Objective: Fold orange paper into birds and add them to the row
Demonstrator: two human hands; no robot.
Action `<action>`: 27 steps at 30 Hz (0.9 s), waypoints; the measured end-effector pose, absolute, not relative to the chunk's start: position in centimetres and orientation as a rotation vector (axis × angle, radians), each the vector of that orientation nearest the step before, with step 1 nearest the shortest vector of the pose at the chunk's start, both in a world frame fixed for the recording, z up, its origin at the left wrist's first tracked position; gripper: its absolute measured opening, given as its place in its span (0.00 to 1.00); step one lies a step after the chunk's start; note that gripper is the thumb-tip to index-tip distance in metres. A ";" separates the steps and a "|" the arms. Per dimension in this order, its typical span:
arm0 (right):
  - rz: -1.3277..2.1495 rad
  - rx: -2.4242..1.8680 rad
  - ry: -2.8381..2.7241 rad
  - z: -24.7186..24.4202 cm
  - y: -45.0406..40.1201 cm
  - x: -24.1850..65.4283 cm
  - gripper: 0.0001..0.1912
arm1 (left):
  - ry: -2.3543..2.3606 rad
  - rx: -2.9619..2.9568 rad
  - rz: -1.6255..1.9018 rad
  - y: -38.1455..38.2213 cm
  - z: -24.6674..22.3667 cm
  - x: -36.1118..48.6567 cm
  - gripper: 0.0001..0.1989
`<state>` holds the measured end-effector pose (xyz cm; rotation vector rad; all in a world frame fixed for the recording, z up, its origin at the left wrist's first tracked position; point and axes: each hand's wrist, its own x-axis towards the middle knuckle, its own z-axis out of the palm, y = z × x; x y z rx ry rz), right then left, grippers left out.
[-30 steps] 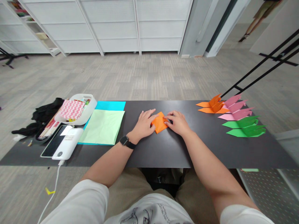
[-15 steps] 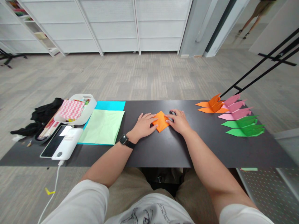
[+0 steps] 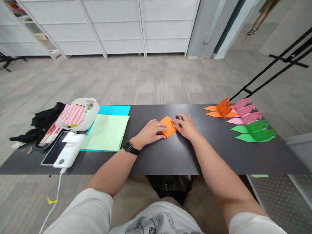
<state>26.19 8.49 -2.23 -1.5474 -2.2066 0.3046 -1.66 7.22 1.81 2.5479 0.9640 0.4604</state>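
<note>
"Report on the work, using the orange square as landmark."

"The table [image 3: 148,162] beneath it gives firm backing. The left hand [image 3: 151,132] is loosely open, fingers laid over the square's left side rather than closed around it. The right hand [image 3: 187,127] is half curled, fingertips at the square's right corner; whether they pinch it, I cannot tell. The square [image 3: 168,126] lies flat, one corner toward the person."

"Recommended handling?"

"In my judgement, hold the left side down lightly, line up the layers at the right corner, then press from the middle outward. Too much push could skew the edges or rumple the paper. The left fingers hide part of the near-left edge, so alignment there is unverified."

"Surroundings?"

"Left of the square: the green sheet [image 3: 106,131] over the blue sheet [image 3: 116,110]; farther left, the black cloth [image 3: 47,117], the tray [image 3: 94,113], the phone [image 3: 56,149] and the power bank [image 3: 70,151]. Well to its right: green birds [image 3: 255,137], pink birds [image 3: 245,119] and orange birds [image 3: 220,113]."

"Obstructions?"

"The green sheet is nearest on the left; a wide sweep of that arm could drag it. The birds look light, and a swing of the right arm could topple them. Smallest item: the watch [image 3: 127,146], left of the square, at the left wrist."
</note>
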 end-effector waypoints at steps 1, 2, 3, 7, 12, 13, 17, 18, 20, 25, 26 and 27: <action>0.305 -1.545 -2.208 -2.2 8.5 26.2 0.18 | 0.969 2.544 0.440 7.2 1.8 -1.7 0.15; 0.305 -1.542 -2.208 -2.3 8.5 26.2 0.18 | 0.982 2.541 0.426 7.3 1.7 -1.7 0.15; 0.304 -1.539 -2.209 -2.3 8.6 26.3 0.18 | 0.998 2.540 0.419 7.3 1.6 -1.7 0.14; 0.305 -1.535 -2.207 -2.3 8.6 26.3 0.18 | 1.030 2.544 0.425 7.4 1.4 -1.8 0.11; 0.317 -1.538 -2.211 -2.2 8.5 26.3 0.18 | 1.027 2.526 0.413 7.5 1.4 -1.7 0.09; 0.318 -1.534 -2.212 -2.1 8.5 26.3 0.19 | 1.026 2.520 0.415 7.5 1.4 -1.7 0.09; 0.327 -1.536 -2.215 -2.1 8.5 26.3 0.18 | 0.991 2.507 0.446 7.7 1.5 -1.8 0.08; 0.329 -1.539 -2.214 -2.1 8.5 26.3 0.18 | 0.982 2.509 0.449 7.7 1.5 -1.8 0.08; 0.332 -1.543 -2.216 -2.1 8.5 26.3 0.18 | 0.983 2.519 0.442 7.7 1.5 -1.7 0.09; 0.336 -1.545 -2.233 -2.1 8.5 26.3 0.18 | 0.988 2.556 0.470 7.5 1.8 -1.4 0.09; 0.339 -1.547 -2.231 -1.9 8.4 26.2 0.18 | 0.982 2.556 0.498 7.4 1.8 -1.4 0.09; 0.346 -1.548 -2.225 -1.8 8.3 26.2 0.17 | 0.979 2.549 0.533 7.4 1.9 -1.3 0.09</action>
